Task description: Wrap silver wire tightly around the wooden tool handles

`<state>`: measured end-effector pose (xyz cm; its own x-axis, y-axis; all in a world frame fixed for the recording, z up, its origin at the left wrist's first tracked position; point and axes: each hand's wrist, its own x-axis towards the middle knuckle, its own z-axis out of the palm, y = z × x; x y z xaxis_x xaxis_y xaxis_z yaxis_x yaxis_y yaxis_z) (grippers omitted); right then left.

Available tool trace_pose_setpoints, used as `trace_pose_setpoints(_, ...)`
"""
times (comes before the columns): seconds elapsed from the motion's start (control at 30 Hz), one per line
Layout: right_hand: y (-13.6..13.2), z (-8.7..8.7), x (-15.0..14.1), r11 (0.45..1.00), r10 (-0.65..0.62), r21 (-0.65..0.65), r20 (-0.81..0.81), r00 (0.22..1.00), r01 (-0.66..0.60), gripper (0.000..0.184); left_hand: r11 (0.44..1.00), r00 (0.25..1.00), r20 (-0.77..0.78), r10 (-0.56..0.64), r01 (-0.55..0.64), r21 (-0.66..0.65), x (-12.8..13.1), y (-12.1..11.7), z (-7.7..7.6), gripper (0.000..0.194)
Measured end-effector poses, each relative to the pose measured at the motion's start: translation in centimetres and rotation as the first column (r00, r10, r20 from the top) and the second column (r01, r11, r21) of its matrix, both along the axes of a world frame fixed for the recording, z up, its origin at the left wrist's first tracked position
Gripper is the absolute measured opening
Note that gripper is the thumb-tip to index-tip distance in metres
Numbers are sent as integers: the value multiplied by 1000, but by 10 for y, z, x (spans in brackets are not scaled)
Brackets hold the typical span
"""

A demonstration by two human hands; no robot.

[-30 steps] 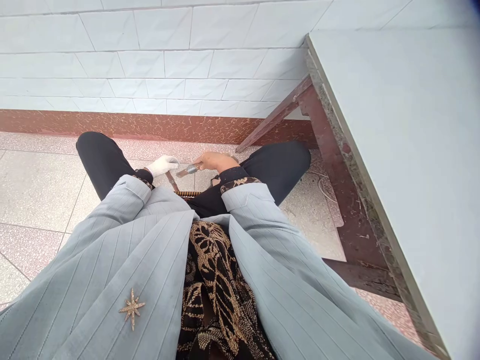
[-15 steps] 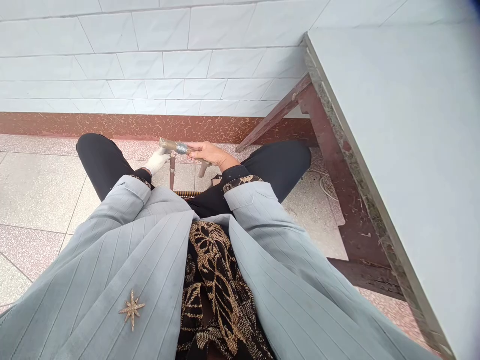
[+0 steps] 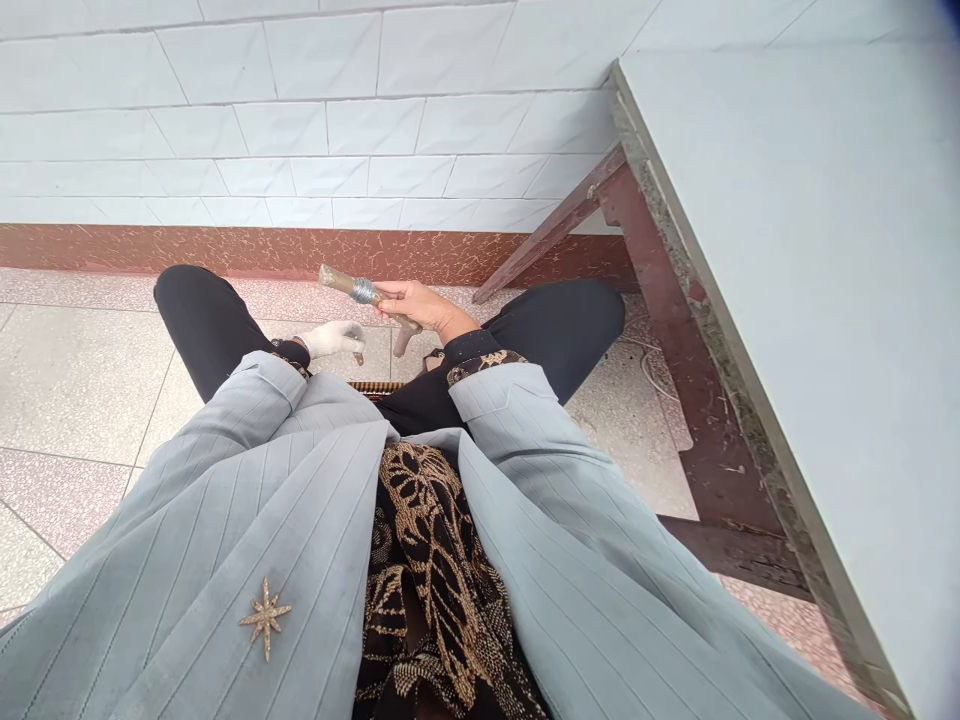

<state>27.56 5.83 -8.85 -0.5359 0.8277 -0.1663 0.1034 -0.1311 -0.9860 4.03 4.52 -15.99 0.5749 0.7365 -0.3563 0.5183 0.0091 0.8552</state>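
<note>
From the head camera: hides part of a brown stick-like tool behind the fingers of the right hand, closed round it, and holds it out above the floor between the knees. Cannot make out the small brown tip at the curled fingers of the gloved left hand, nor tell whether pinched or merely touched; near the tool, but apart from it. Leaves only a sliver of a dark-and-gold striped strip in sight below, and cuts off the table at right. Counts: one tool, one silvery wire binding on it, one white glove, two knees, one star-shaped brooch.
</note>
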Motion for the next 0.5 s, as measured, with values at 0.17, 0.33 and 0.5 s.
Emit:
trace_pose_setpoints(0.17, 4, -5, 1, 993, -103, -57, -63, 993, 99, 59, 976, 976, -113, 185, -169, 138, -4, 3, 7, 16)
trace_pose_setpoints(0.33, 5, 1, 4, 982, -189, -37, -120, 975, 185, 62, 959, 968, 43, 247, -251, 133, -1, 0, 18, 26)
trace_pose_setpoints(0.5, 11, 0, 11, 931, -365, -18, -14, 931, 365, 56, 936, 905, 263, 334, -352, 23, 6, -5, 28, 22)
